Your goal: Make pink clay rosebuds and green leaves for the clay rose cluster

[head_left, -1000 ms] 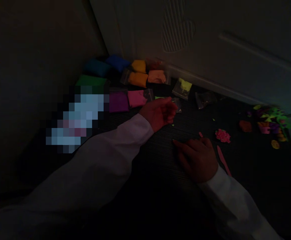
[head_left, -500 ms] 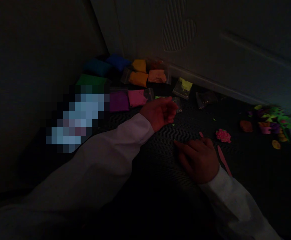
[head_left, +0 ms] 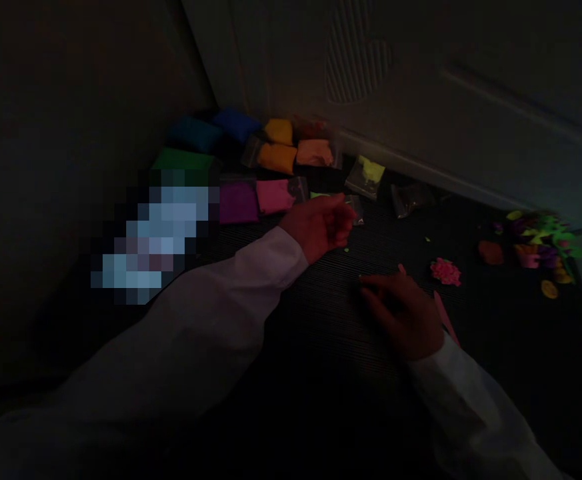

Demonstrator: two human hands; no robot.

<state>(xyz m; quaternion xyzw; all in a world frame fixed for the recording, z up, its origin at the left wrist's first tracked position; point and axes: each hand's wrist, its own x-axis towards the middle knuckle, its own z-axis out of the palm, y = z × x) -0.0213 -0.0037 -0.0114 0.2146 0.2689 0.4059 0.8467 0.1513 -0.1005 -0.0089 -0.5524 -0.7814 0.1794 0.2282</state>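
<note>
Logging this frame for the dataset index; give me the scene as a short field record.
left_hand: loosely curled, contents unclear
right_hand: fingers forward, grasp unclear
nearest_left: green crumb
nearest_right: pink knife, partly hidden by hand and sleeve
right_side: pink ruffled piece, brown lump
bags: purple, pink, yellow, others
surface: dark, ribbed
lighting: very dim

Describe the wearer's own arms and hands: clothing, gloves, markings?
Both hands, left and right, are bare, with no gloves. Each arm wears a long, loose, pale sleeve, left and right, plain and creased, reaching the wrist. No print or cable shows. The light is too dim to tell the exact shade or fabric.
</note>
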